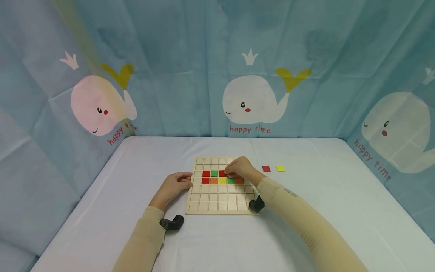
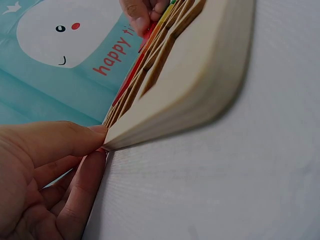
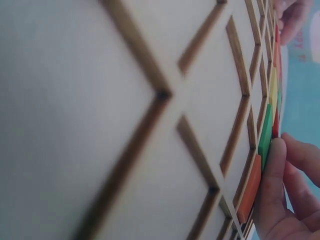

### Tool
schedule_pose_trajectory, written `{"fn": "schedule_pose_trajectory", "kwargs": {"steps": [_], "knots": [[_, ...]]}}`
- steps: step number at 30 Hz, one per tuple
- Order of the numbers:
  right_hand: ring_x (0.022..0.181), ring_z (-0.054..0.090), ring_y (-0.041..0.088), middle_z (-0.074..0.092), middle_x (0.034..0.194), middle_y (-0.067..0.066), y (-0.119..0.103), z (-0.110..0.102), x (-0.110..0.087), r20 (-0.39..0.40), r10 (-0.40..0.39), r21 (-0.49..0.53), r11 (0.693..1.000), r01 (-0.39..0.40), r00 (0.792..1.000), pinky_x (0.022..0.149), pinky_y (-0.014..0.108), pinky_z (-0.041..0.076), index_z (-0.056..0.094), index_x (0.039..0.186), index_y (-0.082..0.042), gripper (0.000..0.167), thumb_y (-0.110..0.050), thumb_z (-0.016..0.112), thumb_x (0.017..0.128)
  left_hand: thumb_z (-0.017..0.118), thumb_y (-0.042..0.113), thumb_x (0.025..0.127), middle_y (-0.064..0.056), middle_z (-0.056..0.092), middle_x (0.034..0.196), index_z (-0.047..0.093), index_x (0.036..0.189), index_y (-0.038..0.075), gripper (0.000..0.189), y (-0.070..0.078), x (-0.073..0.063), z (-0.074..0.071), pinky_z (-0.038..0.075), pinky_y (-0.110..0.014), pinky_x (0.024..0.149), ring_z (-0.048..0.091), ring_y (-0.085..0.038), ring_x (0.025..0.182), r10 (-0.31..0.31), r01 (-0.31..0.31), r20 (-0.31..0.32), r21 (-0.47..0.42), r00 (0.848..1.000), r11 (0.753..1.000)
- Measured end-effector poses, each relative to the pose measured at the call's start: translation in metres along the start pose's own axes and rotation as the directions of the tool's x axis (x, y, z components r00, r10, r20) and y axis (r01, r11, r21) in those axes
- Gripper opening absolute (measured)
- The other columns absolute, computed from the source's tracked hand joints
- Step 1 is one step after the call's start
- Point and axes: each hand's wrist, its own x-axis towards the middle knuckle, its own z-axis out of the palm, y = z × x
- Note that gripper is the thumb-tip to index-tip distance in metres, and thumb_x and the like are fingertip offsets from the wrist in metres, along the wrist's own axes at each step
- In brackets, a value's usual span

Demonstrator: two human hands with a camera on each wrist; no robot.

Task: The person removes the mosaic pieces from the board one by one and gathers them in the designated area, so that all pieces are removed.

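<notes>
A square wooden grid board (image 1: 217,206) lies on the white table. My left hand (image 1: 174,187) holds its left edge, thumb (image 2: 75,137) along the top and fingers (image 2: 82,187) against the side. Over the board, my right hand (image 1: 240,168) pinches a red tile (image 1: 222,173) with thumb and fingertips at its cell. Left of that tile, a green tile (image 1: 214,173) and another red tile (image 1: 206,173) sit in the same row. The row nearer me holds red, orange (image 1: 214,181), yellow (image 1: 222,181), green and orange tiles, the right ones close under my right hand.
Right of the board, a loose red tile (image 1: 266,169) and a yellow tile (image 1: 280,168) lie on the white tablecloth (image 1: 326,189). A blue curtain (image 1: 190,102) printed with whales hangs behind and at both sides. Each wrist carries a black camera (image 1: 172,223).
</notes>
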Motion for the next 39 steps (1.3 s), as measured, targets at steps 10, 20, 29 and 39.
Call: {"fn": "schedule_pose_trajectory", "kwargs": {"steps": [10,20,29,39], "knots": [[0.058,0.067,0.010,0.074,0.086,0.011,0.001,0.005,-0.001,-0.031,-0.017,0.033,0.999,0.018,0.999,0.063,0.024,0.057,0.074,0.091,0.001,0.010,-0.007,0.076,0.085,0.072,0.010,0.088,-0.009,0.067,0.109,0.063,0.130,0.003,0.044,0.000,-0.001,0.000,0.047,-0.031,0.087,0.061,-0.017,0.096,0.000,0.000,-0.002,0.002,1.000,1.000],[0.059,0.068,0.011,0.074,0.092,0.013,-0.002,0.006,0.000,-0.038,0.025,0.096,0.995,-0.021,0.999,0.063,0.025,0.058,0.073,0.093,0.001,0.012,-0.007,0.077,0.085,0.072,0.011,0.088,-0.008,0.069,0.107,0.064,0.130,0.005,0.043,0.001,-0.001,0.000,0.047,-0.032,0.088,0.061,-0.016,0.095,-0.007,0.007,-0.010,0.008,1.000,1.000],[0.059,0.068,0.011,0.075,0.092,0.013,-0.002,-0.010,-0.008,-0.061,0.015,0.076,0.997,-0.011,0.998,0.065,0.025,0.058,0.075,0.099,0.003,0.016,-0.007,0.076,0.086,0.072,0.012,0.088,-0.008,0.069,0.108,0.063,0.131,0.005,0.044,0.003,-0.002,0.002,0.047,-0.030,0.087,0.061,-0.016,0.096,-0.022,0.022,-0.007,0.014,1.000,1.000],[0.063,0.067,0.006,0.073,0.108,0.018,0.002,-0.041,-0.019,-0.064,-0.002,0.000,1.000,0.002,0.998,0.071,0.023,0.057,0.074,0.105,0.005,0.022,-0.009,0.074,0.088,0.072,0.011,0.089,-0.009,0.068,0.111,0.063,0.131,0.004,0.044,0.001,-0.001,0.001,0.047,-0.034,0.091,0.062,-0.017,0.097,-0.012,0.012,0.000,0.002,1.000,1.000]]}}
